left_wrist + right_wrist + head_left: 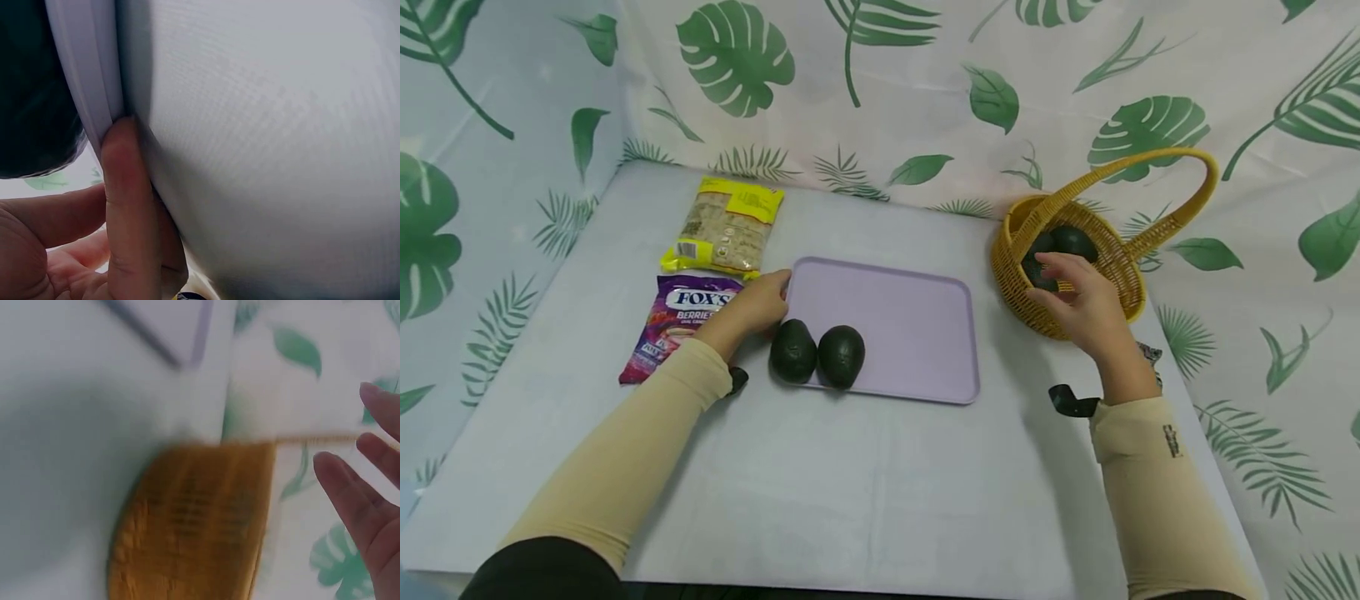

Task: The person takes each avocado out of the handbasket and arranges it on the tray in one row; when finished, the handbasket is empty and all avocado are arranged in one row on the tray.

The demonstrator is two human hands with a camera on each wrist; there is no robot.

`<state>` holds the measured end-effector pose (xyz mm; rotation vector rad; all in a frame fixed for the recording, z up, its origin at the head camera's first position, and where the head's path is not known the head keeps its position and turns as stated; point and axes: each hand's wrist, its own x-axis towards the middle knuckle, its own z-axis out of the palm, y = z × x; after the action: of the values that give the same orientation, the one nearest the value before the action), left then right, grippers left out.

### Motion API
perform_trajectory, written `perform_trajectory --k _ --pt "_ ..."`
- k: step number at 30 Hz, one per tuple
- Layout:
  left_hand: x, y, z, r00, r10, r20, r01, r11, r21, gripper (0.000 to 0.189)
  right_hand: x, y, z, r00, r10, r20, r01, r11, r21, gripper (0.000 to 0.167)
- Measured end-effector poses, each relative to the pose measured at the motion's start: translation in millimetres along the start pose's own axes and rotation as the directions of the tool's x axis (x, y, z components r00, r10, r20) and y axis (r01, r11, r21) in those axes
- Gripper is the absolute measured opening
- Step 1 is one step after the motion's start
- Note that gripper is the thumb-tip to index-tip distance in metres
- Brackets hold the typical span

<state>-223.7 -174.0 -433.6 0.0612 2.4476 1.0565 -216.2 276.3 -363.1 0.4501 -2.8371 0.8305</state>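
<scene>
On the lilac tray (910, 333), two dark green avocados (841, 357) sit side by side at its near left corner. My left hand (758, 307) is at the tray's left edge, with the rim between thumb and fingers; the left wrist view shows the fingertips (122, 147) against that rim. Over the near side of a wicker basket (1026, 304) hovers my right hand (1086, 304), thumb and fingers apart and holding nothing. More avocados (1073, 242) lie inside the basket, partly covered by that hand. In the right wrist view the basket (194, 519) is blurred.
Left of the tray lie a yellow-and-clear food packet (726, 225) and a purple FOX'S candy bag (670, 321), the latter partly behind my left hand. The basket's tall handle (1180, 158) arches up at the right. Leaf-printed cloth (887, 108) rises behind the white table (880, 483).
</scene>
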Motion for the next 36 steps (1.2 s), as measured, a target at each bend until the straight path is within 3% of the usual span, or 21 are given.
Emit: perform_trajectory --k 7,14,18,21,26,36 --pt "0.4 1.0 -0.3 1.0 -0.002 -0.003 0.002 1.0 0.023 0.066 20.3 47 -19 0.98 0.082 0.181 -0.062 0.992 -0.109 0.047" --pt "0.9 0.8 0.7 1.0 -0.002 -0.005 0.002 1.0 0.023 0.066 36.5 68 -23 0.901 0.164 0.402 -0.133 0.986 -0.104 0.055" --pt "1.9 0.0 1.4 1.0 -0.002 -0.005 0.002 1.0 0.024 0.065 43.2 70 -21 0.855 0.185 0.485 -0.149 0.982 -0.113 0.057" --pt "2.7 -0.2 1.7 1.0 -0.004 -0.002 0.004 1.0 0.023 0.065 47.6 72 -17 0.833 0.192 0.518 -0.15 0.981 -0.123 0.06" --pt "3.5 0.2 1.1 1.0 -0.014 0.001 0.014 1.0 0.022 0.065 51.3 74 -10 0.831 0.212 0.514 -0.17 0.977 -0.128 0.062" --pt "3.5 0.9 0.8 1.0 -0.003 -0.005 0.003 0.999 0.042 0.065 44.0 78 -7 0.873 0.213 0.438 -0.182 0.977 -0.114 0.062"
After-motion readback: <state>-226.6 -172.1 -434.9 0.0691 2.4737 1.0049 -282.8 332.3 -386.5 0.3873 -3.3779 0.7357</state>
